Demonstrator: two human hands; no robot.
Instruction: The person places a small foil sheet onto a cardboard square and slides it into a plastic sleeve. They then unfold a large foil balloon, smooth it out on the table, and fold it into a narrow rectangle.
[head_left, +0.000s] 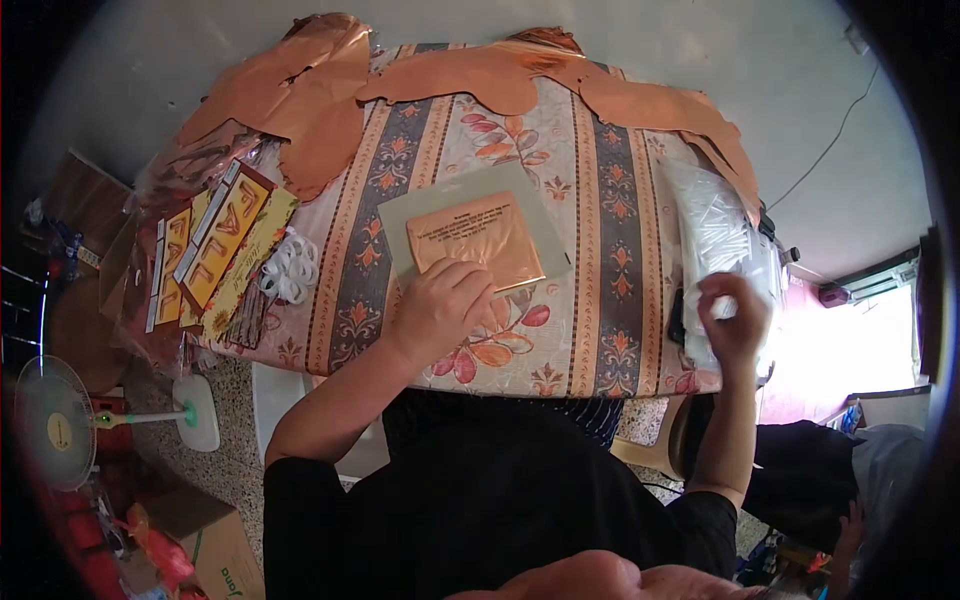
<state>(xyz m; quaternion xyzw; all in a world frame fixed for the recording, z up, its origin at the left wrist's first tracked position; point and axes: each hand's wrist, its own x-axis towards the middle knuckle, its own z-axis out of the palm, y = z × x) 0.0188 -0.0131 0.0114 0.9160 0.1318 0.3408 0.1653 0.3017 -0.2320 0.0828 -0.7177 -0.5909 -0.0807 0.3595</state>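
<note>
A flat orange packet (478,245) in a clear plastic bag printed with dark warning text lies at the middle of the table. Beneath it is a larger pale grey-green sheet (395,212). My left hand (445,305) presses on the packet's lower edge, its fingers bent and close together. Over the table's right side, my right hand (738,318) is raised with the fingers curled in a pinch. Whatever it may hold is too small to make out. Nearest to it is a clear plastic bag of white sticks (710,225), with a dark object (677,318) partly showing beside it.
Brown leather-like sheets (460,80) lie along the far edge of the patterned tablecloth (620,200). Yellow "FALL" cards (225,235) and white looped ribbon (292,268) are at the left. A fan (60,425) stands on the floor; another person's hand (851,525) shows lower right.
</note>
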